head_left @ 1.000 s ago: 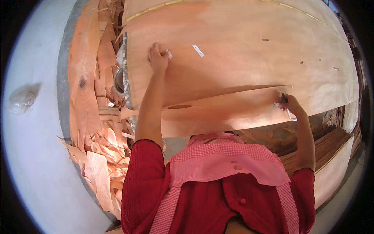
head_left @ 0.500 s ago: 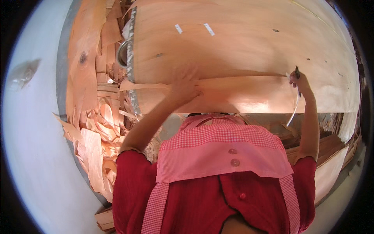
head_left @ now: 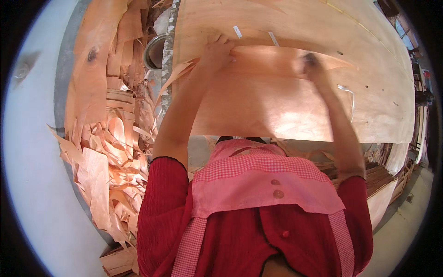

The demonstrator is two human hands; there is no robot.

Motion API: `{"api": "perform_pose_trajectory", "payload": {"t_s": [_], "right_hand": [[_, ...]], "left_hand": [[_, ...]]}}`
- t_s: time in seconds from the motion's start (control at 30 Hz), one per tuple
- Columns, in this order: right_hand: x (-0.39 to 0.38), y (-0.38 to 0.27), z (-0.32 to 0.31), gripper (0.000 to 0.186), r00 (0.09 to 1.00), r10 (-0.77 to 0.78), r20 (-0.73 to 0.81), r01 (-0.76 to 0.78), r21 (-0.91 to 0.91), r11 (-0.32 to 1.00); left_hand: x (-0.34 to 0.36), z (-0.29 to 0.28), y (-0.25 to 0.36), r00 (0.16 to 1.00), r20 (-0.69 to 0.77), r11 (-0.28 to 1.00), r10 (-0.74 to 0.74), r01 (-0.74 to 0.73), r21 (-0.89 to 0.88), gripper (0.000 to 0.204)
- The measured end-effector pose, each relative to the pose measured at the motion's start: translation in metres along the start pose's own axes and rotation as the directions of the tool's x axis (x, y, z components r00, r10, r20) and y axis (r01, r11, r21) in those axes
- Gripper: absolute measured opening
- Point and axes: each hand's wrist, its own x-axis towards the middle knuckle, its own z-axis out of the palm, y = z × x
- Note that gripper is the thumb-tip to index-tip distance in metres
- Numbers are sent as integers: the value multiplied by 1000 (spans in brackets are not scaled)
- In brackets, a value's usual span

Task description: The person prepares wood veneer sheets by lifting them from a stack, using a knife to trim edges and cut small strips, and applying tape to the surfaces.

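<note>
A broad tan veneer sheet (head_left: 249, 104) fills the middle of the work surface, its near edge running across in front of the person. Along its left side, a deep heap of curled veneer scraps (head_left: 122, 173) crowds the ground, with a long knotted veneer piece (head_left: 91, 55) at its outer side; on the right, below the sheet's near edge, lies a stack of wood sheets (head_left: 355, 173). A round metal-rimmed vessel (head_left: 154, 51) sits just outside the sheet's left border. A long, narrow veneer strip (head_left: 267, 60) lies crosswise on the sheet between the hands, its split left end showing past the left hand (head_left: 219, 50) and its pointed right end past the right hand (head_left: 311, 65). The left fingers lie bent at the strip's upper edge; whether they pinch or only press, I cannot tell. The right fingers close around a dark object (head_left: 309, 58), blurred, over the strip. Half a second ago the strip lay nearer the person; now it reaches up to just below two short white tape pieces (head_left: 274, 39), and a thin white ribbon (head_left: 353, 98) lies beside the right forearm.
</note>
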Motion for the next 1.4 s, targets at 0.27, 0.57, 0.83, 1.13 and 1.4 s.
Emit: {"api": "perform_pose_trajectory", "payload": {"t_s": [0.27, 0.57, 0.83, 1.13, 1.4], "right_hand": [[20, -83, 118, 40, 834, 322, 448, -483, 312, 818], [12, -135, 172, 35, 905, -87, 416, 229, -305, 924], [23, -127, 204, 30, 839, -271, 472, 478, -399, 783], [87, -99, 81, 40, 682, -209, 701, 620, -401, 674], [98, -141, 175, 22, 580, -572, 581, 698, 8, 716]], "left_hand": [[-107, 15, -19, 937, -242, 968, 250, -236, 86, 30], [-100, 5, -28, 811, -287, 859, -511, 491, -143, 38], [-97, 15, -29, 855, -149, 868, -497, 490, -81, 48], [-78, 24, -7, 656, -157, 674, -738, 711, -201, 79], [-76, 13, 1, 590, -243, 636, -770, 679, -367, 93]]}}
